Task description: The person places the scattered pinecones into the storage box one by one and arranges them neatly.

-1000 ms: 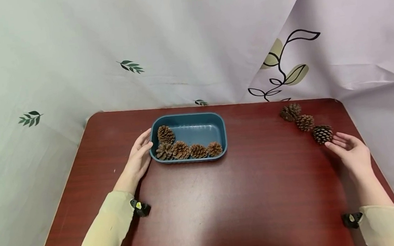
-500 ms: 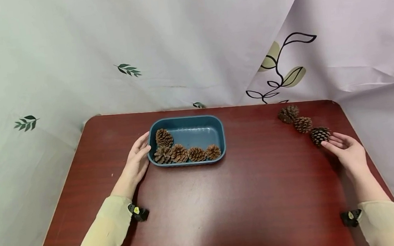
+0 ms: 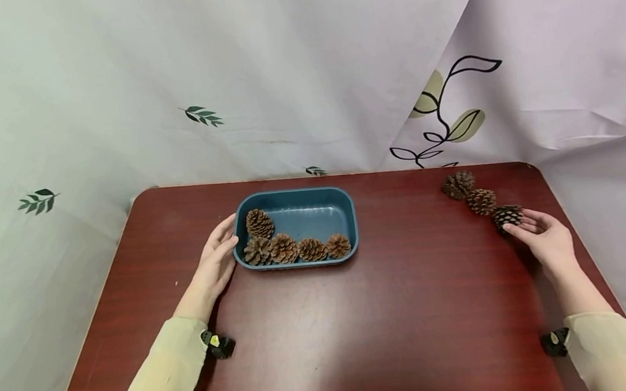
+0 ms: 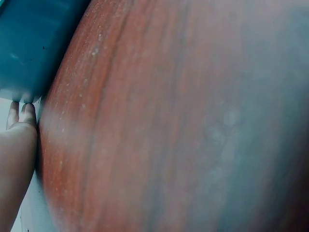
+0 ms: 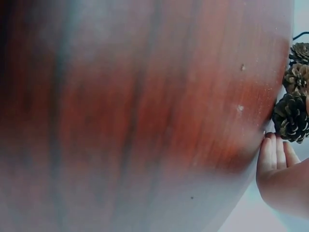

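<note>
In the head view, a blue rectangular tub (image 3: 315,221) stands on the table with several brown pine cones along its near and left sides. The left hand (image 3: 215,265) rests against the tub's left end, fingers fairly straight, thumb at the rim; its fingertips (image 4: 29,110) touch the outer wall in the left wrist view. At the right, the right hand (image 3: 553,243) holds a dark pine cone (image 3: 507,217) between thumb and fingers, at table level. That dark pine cone (image 5: 291,117) also shows at the right wrist view's edge, its far side partly cut off.
Beyond the held cone, two more pine cones, a middle one (image 3: 481,202) and a far one (image 3: 458,184), lie in a diagonal row. The red-brown wooden table (image 3: 410,286) ends at a white patterned cloth (image 3: 303,78) behind.
The right hand has moved left onto the dark pine cone, its thumb and fingers now around it. The left hand stays at the tub. The head view has shifted slightly.
</note>
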`<state>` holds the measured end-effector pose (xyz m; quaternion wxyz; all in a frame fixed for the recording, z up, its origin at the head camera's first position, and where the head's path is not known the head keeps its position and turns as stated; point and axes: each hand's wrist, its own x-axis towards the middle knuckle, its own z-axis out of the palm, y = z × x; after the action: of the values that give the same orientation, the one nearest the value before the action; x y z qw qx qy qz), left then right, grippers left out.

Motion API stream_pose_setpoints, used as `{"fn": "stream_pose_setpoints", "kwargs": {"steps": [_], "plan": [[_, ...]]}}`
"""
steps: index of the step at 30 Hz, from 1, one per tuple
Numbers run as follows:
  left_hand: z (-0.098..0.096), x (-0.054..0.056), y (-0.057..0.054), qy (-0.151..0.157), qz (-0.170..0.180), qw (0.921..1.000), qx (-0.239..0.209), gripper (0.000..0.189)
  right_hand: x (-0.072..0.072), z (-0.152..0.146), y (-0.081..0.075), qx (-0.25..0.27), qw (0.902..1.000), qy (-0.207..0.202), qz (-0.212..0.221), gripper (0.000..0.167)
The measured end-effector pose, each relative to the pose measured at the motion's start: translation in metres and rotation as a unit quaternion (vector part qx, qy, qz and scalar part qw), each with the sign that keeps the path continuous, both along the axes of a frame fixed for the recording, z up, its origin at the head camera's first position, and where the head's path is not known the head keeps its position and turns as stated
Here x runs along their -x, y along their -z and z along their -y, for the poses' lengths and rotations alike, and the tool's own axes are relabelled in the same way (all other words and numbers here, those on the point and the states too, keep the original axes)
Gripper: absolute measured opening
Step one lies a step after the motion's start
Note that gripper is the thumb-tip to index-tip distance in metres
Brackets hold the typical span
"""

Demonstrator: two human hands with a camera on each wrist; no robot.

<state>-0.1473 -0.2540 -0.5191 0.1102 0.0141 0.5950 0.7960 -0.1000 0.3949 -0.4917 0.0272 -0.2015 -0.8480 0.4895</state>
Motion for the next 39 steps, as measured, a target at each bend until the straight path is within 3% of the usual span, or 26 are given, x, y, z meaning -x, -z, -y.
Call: {"fn": "stream_pose_setpoints", "kwargs": {"steps": [4,12,17,26,30,39], "plan": [[0.0,-0.001,0.0,0.0,-0.006,1.0,0.0,0.054,-0.001,0.0,-0.001,0.008,1.0,0.001,0.002,0.069],[0.001,-0.003,0.001,0.002,-0.011,0.9999,-0.001,0.053,-0.008,-0.003,-0.001,0.08,0.9965,0.02,-0.015,0.036],[0.0,-0.003,0.001,0.0,-0.01,0.9999,-0.006,0.054,-0.013,-0.003,-0.003,0.129,0.9893,0.057,-0.038,0.034],[-0.002,0.0,0.0,-0.004,-0.01,0.9999,-0.007,0.058,-0.014,0.002,-0.017,0.173,0.9746,0.126,-0.067,0.029],[-0.001,0.0,0.001,-0.003,-0.01,0.9999,-0.007,0.057,-0.013,0.007,-0.022,0.167,0.9755,0.116,-0.084,0.03],[-0.001,-0.002,0.001,-0.007,-0.011,0.9998,-0.012,0.058,-0.008,0.025,-0.029,0.144,0.982,0.047,-0.113,0.033]]}}
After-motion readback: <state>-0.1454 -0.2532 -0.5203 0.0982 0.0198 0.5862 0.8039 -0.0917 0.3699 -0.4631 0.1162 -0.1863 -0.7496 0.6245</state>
